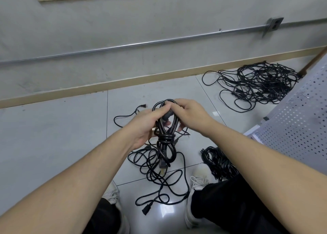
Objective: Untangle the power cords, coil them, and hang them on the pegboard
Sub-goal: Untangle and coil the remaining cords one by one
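Two hands meet on one coil [165,141], which we hold in the air above the floor [53,136], well in front of the baseboard [123,81]. Our left hand [148,125] curls under and around the coil's upper loops, fingers closed on the strands so the bundle cannot spring apart. Our right hand [187,115] closes over the top of the loops, fingertips pinching the cord there; we judge it is tucking or tightening the last turn. Several wraps of cord cinch the coil at its waist, below both hands, which is why the lower loops hang together as one tidy bight. A plug hangs at the coil's lower end, seemingly left free so the wrap can hold without it.

Directly beneath the coil lies a loose tangle [159,177] of cord, spread on the floor between our two shoes [196,186]; it sits within reach, presumably as the next cord to work. To the right of the coil and nearer us, a dark bundle [219,164] lies beside the right shoe, apparently finished work set aside. Farther right of the coil, near the baseboard, a large pile [254,85] of tangled cords awaits sorting. A perforated panel [297,120] rises at the far right of the coil; we take it to be the pegboard, though no hooks are visible on it. The coil appears nearly ready for hanging.
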Action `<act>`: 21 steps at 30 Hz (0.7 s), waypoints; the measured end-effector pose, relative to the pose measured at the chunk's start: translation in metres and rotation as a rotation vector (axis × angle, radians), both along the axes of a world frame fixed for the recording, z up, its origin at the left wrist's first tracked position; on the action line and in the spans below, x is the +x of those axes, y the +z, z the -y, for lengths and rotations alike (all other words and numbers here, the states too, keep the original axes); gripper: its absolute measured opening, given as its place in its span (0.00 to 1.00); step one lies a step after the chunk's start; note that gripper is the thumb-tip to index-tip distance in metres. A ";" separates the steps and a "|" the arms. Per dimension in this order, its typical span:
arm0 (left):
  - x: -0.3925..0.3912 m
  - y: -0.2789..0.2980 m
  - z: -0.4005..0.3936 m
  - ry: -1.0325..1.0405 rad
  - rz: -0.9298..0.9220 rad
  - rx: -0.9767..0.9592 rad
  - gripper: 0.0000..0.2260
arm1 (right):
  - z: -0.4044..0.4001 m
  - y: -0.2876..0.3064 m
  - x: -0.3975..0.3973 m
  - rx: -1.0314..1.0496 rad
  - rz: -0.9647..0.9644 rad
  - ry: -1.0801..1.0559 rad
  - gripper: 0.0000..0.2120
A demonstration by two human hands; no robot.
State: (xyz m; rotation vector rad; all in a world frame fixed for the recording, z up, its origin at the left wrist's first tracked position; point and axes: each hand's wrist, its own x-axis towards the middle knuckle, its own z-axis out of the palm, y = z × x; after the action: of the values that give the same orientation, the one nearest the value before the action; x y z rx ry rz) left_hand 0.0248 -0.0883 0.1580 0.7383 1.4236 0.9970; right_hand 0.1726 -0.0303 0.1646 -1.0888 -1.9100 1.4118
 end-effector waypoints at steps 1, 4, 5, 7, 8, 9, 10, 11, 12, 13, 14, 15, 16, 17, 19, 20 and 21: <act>0.000 -0.001 -0.001 0.013 0.022 0.017 0.20 | -0.002 0.001 0.002 -0.049 -0.026 0.008 0.11; 0.006 0.000 -0.004 0.082 0.196 0.067 0.19 | -0.011 0.001 0.005 -0.091 -0.116 -0.032 0.05; 0.008 0.001 -0.004 0.105 0.238 0.062 0.18 | -0.014 -0.001 0.005 -0.092 -0.133 -0.034 0.03; 0.014 -0.001 -0.005 0.143 0.273 0.016 0.15 | -0.016 -0.009 0.005 -0.060 -0.124 -0.029 0.04; 0.015 -0.003 -0.005 0.148 0.256 -0.014 0.13 | -0.018 -0.013 0.007 -0.012 -0.098 -0.024 0.06; 0.015 -0.005 -0.006 0.142 0.227 -0.037 0.12 | -0.019 -0.018 0.008 0.047 -0.066 -0.017 0.07; 0.015 -0.006 -0.007 0.135 0.202 -0.041 0.11 | -0.020 -0.021 0.010 0.101 -0.029 -0.012 0.08; 0.015 -0.007 -0.008 0.157 0.202 -0.026 0.12 | -0.020 -0.022 0.010 0.129 -0.004 -0.010 0.08; 0.014 -0.008 -0.010 0.206 0.224 -0.005 0.16 | -0.020 -0.022 0.010 0.134 0.002 -0.007 0.07; 0.015 -0.008 -0.012 0.265 0.243 0.016 0.19 | -0.021 -0.022 0.009 0.130 0.004 -0.006 0.06; 0.015 -0.008 -0.014 0.310 0.252 0.026 0.22 | -0.022 -0.021 0.008 0.127 0.013 -0.007 0.06; 0.016 -0.008 -0.016 0.327 0.254 0.022 0.24 | -0.023 -0.022 0.007 0.126 0.025 -0.003 0.06; 0.016 -0.010 -0.017 0.320 0.254 0.005 0.24 | -0.023 -0.022 0.006 0.126 0.031 0.016 0.08; 0.017 -0.010 -0.018 0.304 0.264 -0.016 0.23 | -0.024 -0.024 0.005 0.126 0.032 0.051 0.10; 0.017 -0.013 -0.021 0.302 0.261 -0.038 0.21 | -0.023 -0.026 0.008 0.135 0.052 0.148 0.16; 0.017 -0.014 -0.021 0.305 0.247 -0.040 0.19 | -0.023 -0.024 0.011 0.131 0.072 0.196 0.17; 0.018 -0.012 -0.021 0.304 0.234 -0.040 0.17 | -0.023 -0.021 0.014 0.132 0.091 0.230 0.16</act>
State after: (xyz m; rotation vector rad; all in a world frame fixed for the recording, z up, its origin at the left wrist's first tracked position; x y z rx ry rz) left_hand 0.0423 -0.0671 0.1458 0.3661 1.3688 1.2421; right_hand 0.1861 -0.0069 0.1437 -0.9080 -2.2185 1.3519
